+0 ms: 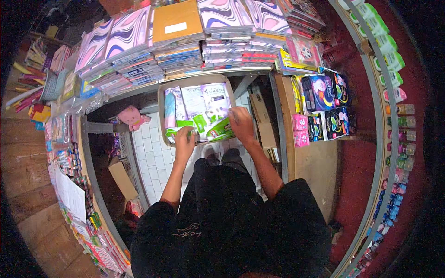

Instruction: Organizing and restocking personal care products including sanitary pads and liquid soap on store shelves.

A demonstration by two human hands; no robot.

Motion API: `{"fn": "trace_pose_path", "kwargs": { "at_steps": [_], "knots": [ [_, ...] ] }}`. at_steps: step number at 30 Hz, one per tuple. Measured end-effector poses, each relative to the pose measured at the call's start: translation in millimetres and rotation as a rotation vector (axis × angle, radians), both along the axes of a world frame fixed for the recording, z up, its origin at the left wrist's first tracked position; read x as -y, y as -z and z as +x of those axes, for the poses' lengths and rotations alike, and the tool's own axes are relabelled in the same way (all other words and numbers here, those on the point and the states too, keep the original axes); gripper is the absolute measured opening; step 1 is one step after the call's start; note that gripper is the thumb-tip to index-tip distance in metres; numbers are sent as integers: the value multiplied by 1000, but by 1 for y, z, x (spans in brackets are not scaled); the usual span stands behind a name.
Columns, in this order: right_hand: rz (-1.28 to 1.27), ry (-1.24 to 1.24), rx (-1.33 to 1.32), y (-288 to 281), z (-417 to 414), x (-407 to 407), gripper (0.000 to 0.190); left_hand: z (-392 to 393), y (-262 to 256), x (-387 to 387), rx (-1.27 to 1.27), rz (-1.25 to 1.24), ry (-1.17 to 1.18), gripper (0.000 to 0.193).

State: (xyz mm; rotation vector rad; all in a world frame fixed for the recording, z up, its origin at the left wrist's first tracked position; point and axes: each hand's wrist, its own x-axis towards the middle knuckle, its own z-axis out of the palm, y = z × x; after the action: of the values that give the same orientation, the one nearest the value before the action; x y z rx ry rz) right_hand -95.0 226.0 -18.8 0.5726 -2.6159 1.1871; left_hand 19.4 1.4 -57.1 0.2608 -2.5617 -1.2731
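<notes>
In front of me is a cardboard box (162,114) with plastic packets inside. White and purple packets (216,96) fill its far part, and green and white packets (217,129) lie along the near side. My left hand (185,140) is at the near left edge, its fingers bent over a green packet; whether it grips anything is unclear. At the right side of the box, my right hand (241,125) has its fingers curled beside the packets. Its fingertips are blurred, so a grip cannot be made out.
Stacked patterned books (128,31) line the far shelf. Pad packs (318,92) stand on the right, near bottles (401,121) on a rack. A pink plush toy (133,117) and an opened carton (122,179) are at left. White floor tiles (149,153) show below.
</notes>
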Motion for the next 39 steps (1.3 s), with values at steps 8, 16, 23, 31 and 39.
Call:
{"fn": "trace_pose_path", "kwargs": {
  "at_steps": [8,16,23,31,39],
  "knots": [
    [147,-278,89,43,17,30,23,6,11,24,25,-33,-24,17],
    [336,-311,88,55,26,29,25,9,31,33,49,-111,63,25],
    [702,-345,5,62,18,17,17,4,29,28,92,-147,71,26],
    [492,-278,66,40,24,-3,12,-21,-9,-21,16,60,199,24],
    [-359,90,471,-32,47,-61,13,-62,-51,-114,-41,311,246,60]
  ]
}}
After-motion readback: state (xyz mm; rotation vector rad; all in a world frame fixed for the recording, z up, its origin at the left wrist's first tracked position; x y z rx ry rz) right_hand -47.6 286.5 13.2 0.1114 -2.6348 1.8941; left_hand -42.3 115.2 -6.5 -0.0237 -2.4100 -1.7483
